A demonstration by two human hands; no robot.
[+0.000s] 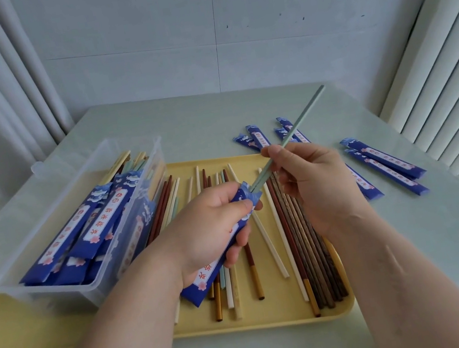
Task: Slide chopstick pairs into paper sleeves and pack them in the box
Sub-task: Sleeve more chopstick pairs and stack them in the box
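Sleeving in progress: my L hand (216, 228) curls round a blue sleeve (203, 284), its mouth aimed far-right. My R hand (316, 186) pinches the green chopsticks (301, 119) mid-shaft, tips right at the mouth. Watching remotely, the key relation is that chopsticks & sleeve share one axis, near-left to far-right, w/ the chopsticks beyond the mouth. I judge the push must run back toward the L palm. The R hand is nearer their free end. The clear box (57, 284), at left, holds filled sleeves w/ ends poking out the far side. The yellow tray (248, 321) carries loose sticks (306, 252) in dark wood, red-brown & cream. Empty sleeves (386, 167) lie on the table (416, 233) at right, well apart from the box.
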